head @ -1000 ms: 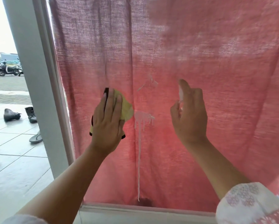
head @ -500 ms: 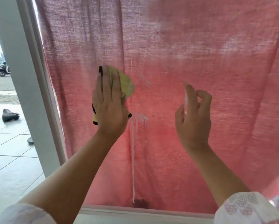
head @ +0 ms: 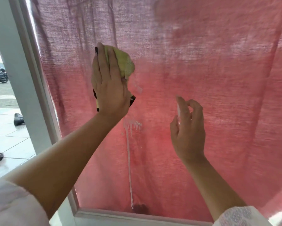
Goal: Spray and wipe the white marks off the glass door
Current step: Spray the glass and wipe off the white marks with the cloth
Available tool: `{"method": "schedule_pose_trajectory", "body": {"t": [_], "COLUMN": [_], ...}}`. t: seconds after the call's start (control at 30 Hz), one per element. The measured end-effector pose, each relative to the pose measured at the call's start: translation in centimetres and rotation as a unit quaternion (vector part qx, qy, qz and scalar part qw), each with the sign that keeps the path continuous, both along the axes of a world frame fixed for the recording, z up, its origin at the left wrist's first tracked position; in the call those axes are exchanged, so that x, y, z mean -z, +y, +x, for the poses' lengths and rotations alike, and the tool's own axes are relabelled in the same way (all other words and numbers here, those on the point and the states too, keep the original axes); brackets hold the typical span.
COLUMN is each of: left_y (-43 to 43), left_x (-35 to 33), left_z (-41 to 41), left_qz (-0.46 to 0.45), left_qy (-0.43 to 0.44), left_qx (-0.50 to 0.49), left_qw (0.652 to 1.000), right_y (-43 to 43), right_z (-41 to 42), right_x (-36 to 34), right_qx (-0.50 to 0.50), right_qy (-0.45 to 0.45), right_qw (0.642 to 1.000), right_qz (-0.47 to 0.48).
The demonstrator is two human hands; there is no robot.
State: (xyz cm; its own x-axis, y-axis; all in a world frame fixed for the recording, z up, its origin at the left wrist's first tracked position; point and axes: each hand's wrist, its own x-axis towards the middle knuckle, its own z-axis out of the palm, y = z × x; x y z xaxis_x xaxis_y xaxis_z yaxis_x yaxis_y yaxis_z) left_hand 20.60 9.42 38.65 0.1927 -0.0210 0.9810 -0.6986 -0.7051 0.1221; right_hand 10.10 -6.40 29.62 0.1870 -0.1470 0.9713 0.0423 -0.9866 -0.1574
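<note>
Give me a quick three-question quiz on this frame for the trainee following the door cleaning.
1. True or false: the left hand presses the yellow cloth against the glass door, above the white drip.
2. What does the right hand hold? A) a small spray bottle B) a squeegee C) nothing
3. Fill in: the white drip runs down almost to the ___ edge of the glass.
Key: 1 true; 2 A; 3 bottom.
</note>
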Motion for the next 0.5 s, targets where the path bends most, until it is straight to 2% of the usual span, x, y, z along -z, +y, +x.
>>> {"method": "schedule_pose_trajectory", "body": {"t": [0.07, 0.1, 0.2, 0.33, 0.5], "left_y": [-1.5, -1.9, -2.9, -3.1, -0.5], "left_x": [-0.2, 0.1, 2.1, 4.9, 3.0], "left_z": [-0.6, -0.8, -1.3, -1.9, -0.4], "left_qz": [-0.041, -0.033, 0.096, 0.314, 0.4], "left_qy": [0.009, -0.002, -0.08, -0.162, -0.216], "left_qx": [-0.008, -0.011, 0.02, 0.065, 0.01], "left_qw": [0.999, 0.999, 0.992, 0.933, 0.891], "right_y": [0.0, -0.1, -0.9, -1.7, -2.1], "right_z": [-0.2, -0.3, -0.7, -1.2, -2.0], "right_x": [0.0, 0.1, 0.6, 1.7, 3.1], "right_qx": [-0.003, -0.004, -0.011, -0.02, -0.022], "right_qy": [0.003, 0.005, 0.011, 0.014, 0.009], "right_qw": [1.0, 1.0, 1.0, 0.999, 0.997], "right_qz": [0.002, 0.0, 0.001, 0.028, 0.067]}}
